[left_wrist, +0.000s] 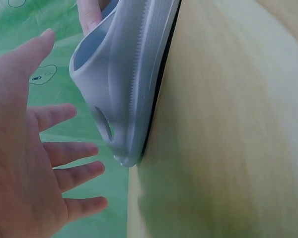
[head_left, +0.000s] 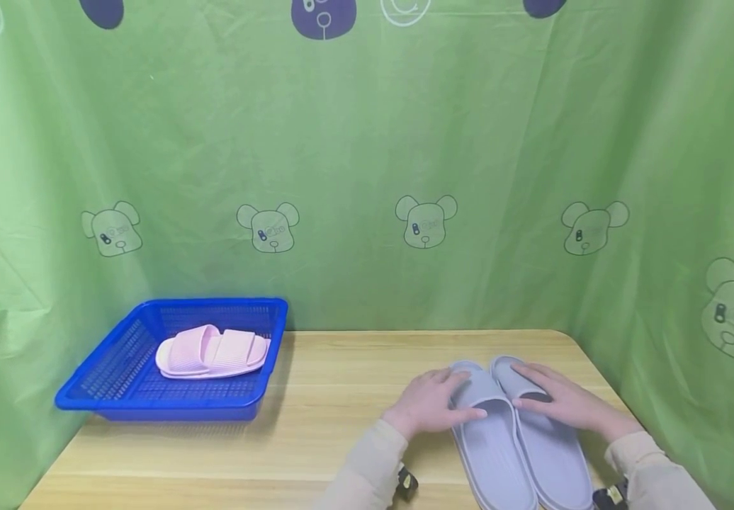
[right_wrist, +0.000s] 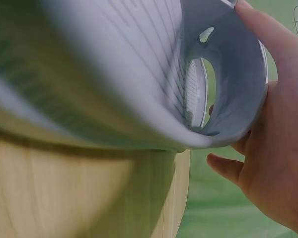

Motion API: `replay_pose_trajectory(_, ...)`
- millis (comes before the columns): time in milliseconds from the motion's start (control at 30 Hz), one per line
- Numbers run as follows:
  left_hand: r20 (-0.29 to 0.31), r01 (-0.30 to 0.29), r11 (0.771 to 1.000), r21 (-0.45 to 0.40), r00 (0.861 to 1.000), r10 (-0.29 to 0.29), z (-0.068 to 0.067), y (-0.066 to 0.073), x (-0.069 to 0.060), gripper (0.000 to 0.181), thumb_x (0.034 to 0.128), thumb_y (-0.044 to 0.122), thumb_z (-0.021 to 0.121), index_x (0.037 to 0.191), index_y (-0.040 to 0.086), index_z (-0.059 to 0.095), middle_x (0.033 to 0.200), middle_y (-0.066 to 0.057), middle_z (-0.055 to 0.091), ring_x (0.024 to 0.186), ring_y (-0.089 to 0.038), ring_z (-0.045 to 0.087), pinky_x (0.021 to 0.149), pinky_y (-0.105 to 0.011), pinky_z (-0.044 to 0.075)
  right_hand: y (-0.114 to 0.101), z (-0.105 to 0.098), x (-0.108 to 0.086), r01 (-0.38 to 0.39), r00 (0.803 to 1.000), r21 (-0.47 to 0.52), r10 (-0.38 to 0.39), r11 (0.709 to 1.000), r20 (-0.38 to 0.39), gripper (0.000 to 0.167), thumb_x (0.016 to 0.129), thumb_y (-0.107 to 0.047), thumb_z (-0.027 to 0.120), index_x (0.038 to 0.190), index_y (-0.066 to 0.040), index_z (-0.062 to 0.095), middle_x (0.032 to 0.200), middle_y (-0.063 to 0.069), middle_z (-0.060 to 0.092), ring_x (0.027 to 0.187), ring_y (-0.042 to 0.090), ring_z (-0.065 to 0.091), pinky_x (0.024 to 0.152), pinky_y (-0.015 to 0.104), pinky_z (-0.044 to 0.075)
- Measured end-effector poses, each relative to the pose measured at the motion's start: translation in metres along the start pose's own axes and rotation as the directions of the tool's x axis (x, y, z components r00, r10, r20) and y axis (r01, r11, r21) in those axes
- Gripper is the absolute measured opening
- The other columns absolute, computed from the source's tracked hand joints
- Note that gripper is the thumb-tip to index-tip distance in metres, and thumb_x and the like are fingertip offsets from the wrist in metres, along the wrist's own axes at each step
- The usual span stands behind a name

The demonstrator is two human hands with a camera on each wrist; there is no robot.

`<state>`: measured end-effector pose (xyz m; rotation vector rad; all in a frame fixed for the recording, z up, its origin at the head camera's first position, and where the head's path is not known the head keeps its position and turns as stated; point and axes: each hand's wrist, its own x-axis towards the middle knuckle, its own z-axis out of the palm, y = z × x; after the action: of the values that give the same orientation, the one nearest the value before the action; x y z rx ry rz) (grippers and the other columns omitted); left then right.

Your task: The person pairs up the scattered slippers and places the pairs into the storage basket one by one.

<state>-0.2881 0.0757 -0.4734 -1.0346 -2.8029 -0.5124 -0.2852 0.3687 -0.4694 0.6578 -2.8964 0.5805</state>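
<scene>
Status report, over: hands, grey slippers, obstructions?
Left hand spread beside grey slippers; right hand touching one strap. Slippers side by side on table. Nothing visibly blocking either hand.

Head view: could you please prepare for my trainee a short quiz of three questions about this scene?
1. True or false: the basket holds pink footwear.
2. Choose one. The grey slippers rest on:
A) the basket's rim
B) the table
C) a stool
3. Which hand is nearer to the basket?

Key: 1. True. 2. B. 3. The left hand.
</scene>
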Motion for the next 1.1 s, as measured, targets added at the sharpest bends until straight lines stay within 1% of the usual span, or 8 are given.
replay_pose_trajectory(167, 0.019, 0.013, 1.000, -0.019, 1.000, -0.013, 0.0050, -0.0002, 0.0027, 0.077, 0.0884, 0.073, 0.042, 0.150, 0.027, 0.037, 0.153, -0.008, 0.042, 0.139, -0.027, 0.045, 0.113, -0.043, 0.040, -0.0021, -0.0003, 0.0008, -0.009, 1.000, -0.005, 0.009, 1.000, 0.006, 0.072, 0.089, -0.045, 0.065, 0.146, -0.007, 0.043, 0.142, 0.034, 0.042, 0.125, 0.058, 0.042, 0.090, 0.076, 0.039)
replay_pose_trajectory(367, 0.044, 0.020, 0.999, -0.044, 0.999, -0.018, 0.0088, 0.0003, 0.0042, 0.078, 0.0884, 0.073, 0.042, 0.151, 0.027, 0.035, 0.155, -0.006, 0.039, 0.139, -0.025, 0.044, 0.113, -0.041, 0.039, -0.0043, 0.0006, 0.0000, -0.006, 1.000, -0.001, 0.006, 1.000, 0.006, 0.071, 0.089, -0.045, 0.064, 0.146, -0.007, 0.043, 0.141, 0.033, 0.043, 0.124, 0.058, 0.044, 0.089, 0.076, 0.040)
replay_pose_trajectory(567, 0.025, 0.008, 0.999, -0.039, 1.000, -0.007, 0.0083, 0.0003, 0.0043, 0.077, 0.0883, 0.073, 0.043, 0.150, 0.026, 0.038, 0.153, -0.004, 0.043, 0.136, -0.022, 0.048, 0.112, -0.040, 0.041, -0.0066, -0.0012, 0.0003, -0.010, 1.000, -0.005, 0.010, 1.000, -0.003, 0.071, 0.089, -0.045, 0.064, 0.146, -0.008, 0.043, 0.139, 0.034, 0.045, 0.121, 0.057, 0.047, 0.087, 0.075, 0.042)
replay_pose_trajectory(733, 0.018, 0.011, 0.999, -0.051, 1.000, -0.010, 0.0079, -0.0002, 0.0041, 0.077, 0.0880, 0.073, 0.044, 0.149, 0.026, 0.038, 0.150, -0.003, 0.046, 0.135, -0.020, 0.048, 0.112, -0.039, 0.041, -0.0080, -0.0018, 0.0020, -0.003, 1.000, -0.011, 0.003, 1.000, -0.013, 0.069, 0.089, -0.044, 0.065, 0.144, -0.008, 0.045, 0.134, 0.032, 0.050, 0.118, 0.054, 0.051, 0.086, 0.072, 0.044)
replay_pose_trajectory(867, 0.024, 0.022, 0.998, -0.064, 0.999, -0.021, 0.0084, -0.0005, 0.0036, 0.077, 0.0880, 0.073, 0.044, 0.150, 0.027, 0.037, 0.153, -0.005, 0.043, 0.137, -0.023, 0.046, 0.113, -0.041, 0.039, -0.0083, -0.0018, 0.0025, 0.002, 1.000, -0.010, -0.002, 1.000, -0.015, 0.069, 0.089, -0.044, 0.065, 0.144, -0.007, 0.045, 0.134, 0.032, 0.050, 0.118, 0.053, 0.051, 0.087, 0.072, 0.044)
replay_pose_trajectory(1000, 0.048, 0.024, 0.998, -0.050, 0.999, -0.021, 0.0086, 0.0001, 0.0030, 0.076, 0.0892, 0.073, 0.040, 0.152, 0.030, 0.033, 0.157, -0.005, 0.037, 0.139, -0.028, 0.043, 0.113, -0.045, 0.039, -0.0079, -0.0011, 0.0025, 0.008, 1.000, -0.012, -0.009, 1.000, -0.024, 0.068, 0.089, -0.043, 0.065, 0.143, -0.007, 0.046, 0.133, 0.032, 0.051, 0.118, 0.052, 0.051, 0.087, 0.071, 0.044)
replay_pose_trajectory(1100, 0.059, 0.021, 0.999, -0.035, 0.998, -0.019, 0.0085, 0.0009, 0.0027, 0.074, 0.0907, 0.072, 0.037, 0.152, 0.032, 0.031, 0.157, -0.003, 0.037, 0.139, -0.028, 0.043, 0.113, -0.045, 0.039, -0.0077, -0.0007, 0.0020, 0.010, 0.999, -0.009, -0.010, 1.000, -0.030, 0.067, 0.089, -0.042, 0.066, 0.143, -0.007, 0.047, 0.131, 0.031, 0.053, 0.117, 0.051, 0.052, 0.087, 0.070, 0.045)
